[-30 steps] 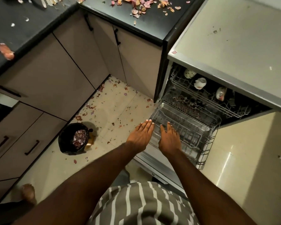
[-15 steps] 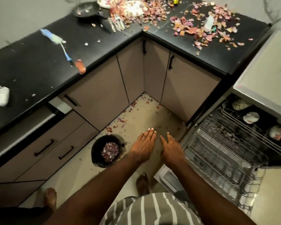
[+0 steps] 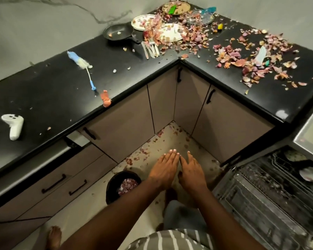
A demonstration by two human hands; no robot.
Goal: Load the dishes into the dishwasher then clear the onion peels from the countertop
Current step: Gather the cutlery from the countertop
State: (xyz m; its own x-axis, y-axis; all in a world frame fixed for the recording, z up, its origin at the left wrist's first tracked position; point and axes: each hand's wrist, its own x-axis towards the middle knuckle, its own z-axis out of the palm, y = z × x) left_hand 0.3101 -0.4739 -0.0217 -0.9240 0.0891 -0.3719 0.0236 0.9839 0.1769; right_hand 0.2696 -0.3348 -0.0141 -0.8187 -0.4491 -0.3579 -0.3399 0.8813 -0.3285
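Since the earlier frame our view has lifted off the dishwasher rack and swung up to the corner desk, and our hands have come along, now hanging over the floor instead of the basket. Our fingers are straight and relaxed on both the left hand and the right hand, side by side, palms down, holding nothing.

Just below the left hand a black bin sits on the floor with peels in it. To our right the dishwasher stands open, its lower rack pulled out and bare wire showing, a few cups on the upper rack.

Up on the desk, well apart from our hands, the dishes wait in the far corner: a frying pan, plates half buried, and cutlery beside them. Onion peels spread across the right wing.

We judge loading barely begun. To do it well, we should reach for the pan or the top plate first, tip loose peels off over the desk rather than the floor, then carry each piece low to the rack. Cutlery is best gathered in one grip, handles together.
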